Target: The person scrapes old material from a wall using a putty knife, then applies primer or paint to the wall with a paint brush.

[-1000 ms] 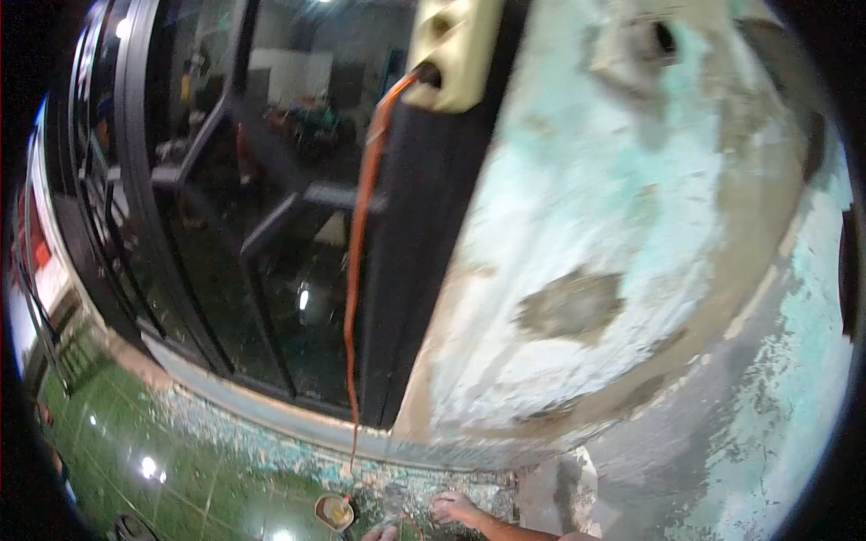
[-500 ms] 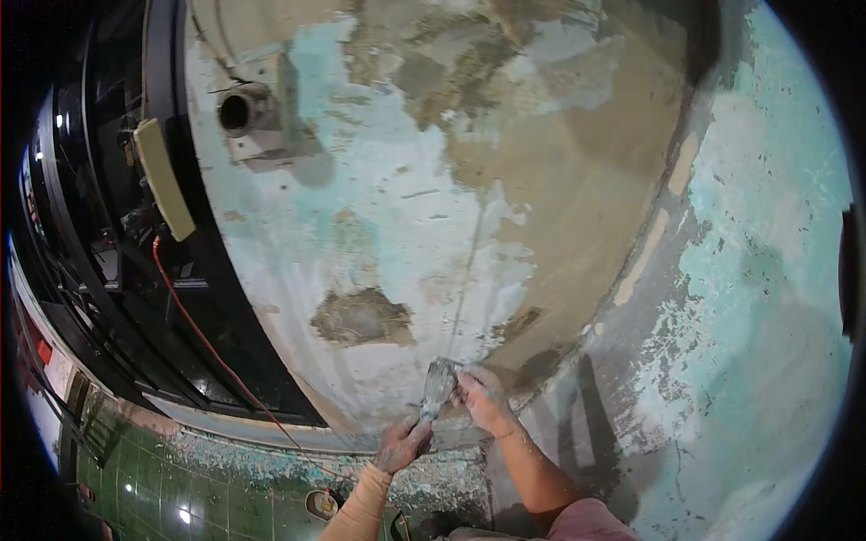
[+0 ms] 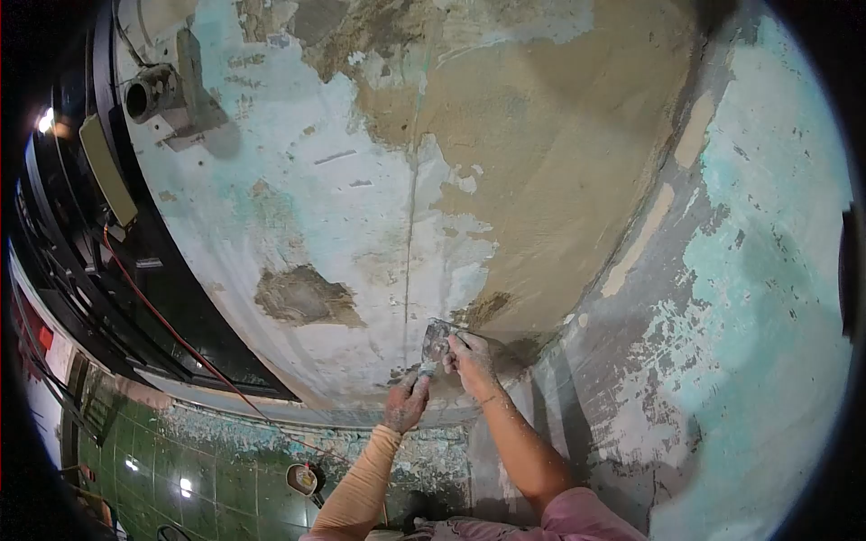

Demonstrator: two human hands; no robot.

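My left hand (image 3: 407, 402) is wrapped round the handle of a putty knife (image 3: 436, 344), its broad blade pointing up and smeared with grey paste. Close against the blade, my right hand (image 3: 470, 362) is closed, thumb and fingers pinched together. A thin dark edge shows at its fingertips, but I cannot make out what it holds. Both hands are coated with pale dust or paste. They are in front of the lower part of a patchy wall (image 3: 361, 212) with white, turquoise and brown areas. A rough bare patch (image 3: 307, 296) lies up and left of the hands.
A pipe stub (image 3: 149, 95) juts from the wall at upper left. Beside it are a dark framed door (image 3: 194, 316) and an orange cable (image 3: 171, 329). A small container (image 3: 304, 479) stands on the green tiled floor (image 3: 216, 505). A second wall (image 3: 767, 270) meets at right.
The view has shifted, so the wall and door appear further left. Both hands and the putty knife sit slightly higher in view, and the blade's other, darker face now shows.
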